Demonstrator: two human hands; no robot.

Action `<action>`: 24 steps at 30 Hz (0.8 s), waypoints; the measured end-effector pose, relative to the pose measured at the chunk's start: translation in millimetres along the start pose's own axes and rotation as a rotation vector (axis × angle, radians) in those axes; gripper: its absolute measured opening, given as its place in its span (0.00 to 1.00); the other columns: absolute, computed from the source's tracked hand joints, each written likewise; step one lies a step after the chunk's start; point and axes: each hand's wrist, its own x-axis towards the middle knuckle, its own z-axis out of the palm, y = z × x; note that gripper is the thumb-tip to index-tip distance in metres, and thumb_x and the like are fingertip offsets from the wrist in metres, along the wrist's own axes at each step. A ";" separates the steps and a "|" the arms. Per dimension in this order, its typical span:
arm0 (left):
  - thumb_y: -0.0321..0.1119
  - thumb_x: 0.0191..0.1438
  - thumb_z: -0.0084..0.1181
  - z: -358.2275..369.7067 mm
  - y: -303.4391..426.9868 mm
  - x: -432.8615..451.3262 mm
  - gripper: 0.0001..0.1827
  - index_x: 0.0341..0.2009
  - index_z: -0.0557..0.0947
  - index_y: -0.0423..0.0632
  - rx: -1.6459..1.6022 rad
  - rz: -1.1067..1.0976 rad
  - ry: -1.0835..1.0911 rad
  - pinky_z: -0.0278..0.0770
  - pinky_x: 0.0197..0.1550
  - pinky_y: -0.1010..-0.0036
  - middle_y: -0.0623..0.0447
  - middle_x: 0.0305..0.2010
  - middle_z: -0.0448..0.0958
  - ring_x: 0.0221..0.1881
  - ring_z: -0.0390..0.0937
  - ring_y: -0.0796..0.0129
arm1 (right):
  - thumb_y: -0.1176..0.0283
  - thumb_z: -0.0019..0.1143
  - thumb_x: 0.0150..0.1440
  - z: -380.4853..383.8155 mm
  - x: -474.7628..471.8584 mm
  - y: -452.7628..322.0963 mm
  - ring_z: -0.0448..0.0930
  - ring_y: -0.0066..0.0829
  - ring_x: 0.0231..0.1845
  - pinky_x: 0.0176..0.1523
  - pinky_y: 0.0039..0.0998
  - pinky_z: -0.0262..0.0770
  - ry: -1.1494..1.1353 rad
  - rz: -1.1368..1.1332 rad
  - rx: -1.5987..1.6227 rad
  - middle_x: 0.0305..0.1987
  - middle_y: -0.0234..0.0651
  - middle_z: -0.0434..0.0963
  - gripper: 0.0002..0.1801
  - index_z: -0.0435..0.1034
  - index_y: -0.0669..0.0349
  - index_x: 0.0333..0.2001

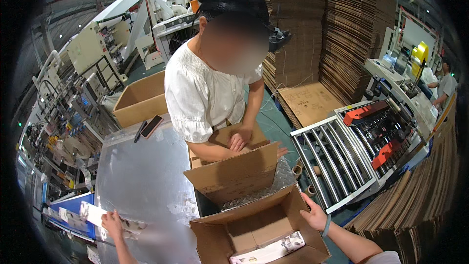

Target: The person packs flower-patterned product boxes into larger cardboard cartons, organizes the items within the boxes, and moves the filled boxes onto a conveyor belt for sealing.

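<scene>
My right hand [315, 215], with a bracelet at the wrist, grips the right upper edge of an open cardboard box [253, 227]. Inside that box, along the near side, lies a white printed package [271, 251]. At the lower left, my left hand [113, 223] is on a white printed package [93, 214] at the left edge of the metal table [146, 183]. More packages lie just right of this hand, partly hidden by the forearm and a blurred patch.
Across from me a person [205, 91] has both hands at another cardboard box [238, 172]. A phone [151, 126] and a dark pen-like object [140, 131] lie on the table. At right stand a roller conveyor [329, 161] and flat cardboard stacks [414, 198].
</scene>
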 end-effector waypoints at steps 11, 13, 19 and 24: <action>0.43 0.49 0.55 -81.9 115.9 -178.2 0.14 0.39 0.79 0.51 -0.068 0.508 -0.106 0.66 0.47 0.59 0.42 0.45 0.72 0.43 0.69 0.50 | 0.82 0.48 0.51 -2.6 -3.5 -4.2 0.66 0.15 0.26 0.30 0.17 0.64 0.053 -0.071 -0.116 0.64 0.40 0.61 0.38 0.48 0.60 0.66; 0.44 0.49 0.55 -113.8 125.7 -212.9 0.15 0.40 0.79 0.51 -0.092 0.514 -0.129 0.65 0.48 0.57 0.41 0.47 0.70 0.44 0.67 0.47 | 0.81 0.48 0.51 3.7 2.9 5.7 0.65 0.16 0.23 0.28 0.18 0.64 0.042 -0.163 -0.116 0.63 0.40 0.62 0.37 0.48 0.60 0.65; 0.48 0.48 0.57 -152.7 139.4 -251.1 0.23 0.45 0.76 0.48 -0.188 0.436 -0.209 0.64 0.50 0.56 0.37 0.51 0.65 0.48 0.65 0.47 | 0.75 0.51 0.51 1.2 1.9 13.0 0.68 0.28 0.30 0.36 0.28 0.66 0.132 -0.228 -0.363 0.57 0.51 0.65 0.36 0.50 0.65 0.63; 0.36 0.53 0.52 -130.3 42.3 -140.5 0.24 0.53 0.67 0.38 -0.289 0.205 -0.026 0.60 0.55 0.60 0.40 0.55 0.59 0.54 0.61 0.49 | 0.73 0.52 0.49 22.7 -3.3 -77.8 0.60 0.54 0.61 0.64 0.44 0.55 0.413 -0.446 -0.761 0.61 0.59 0.58 0.33 0.53 0.73 0.58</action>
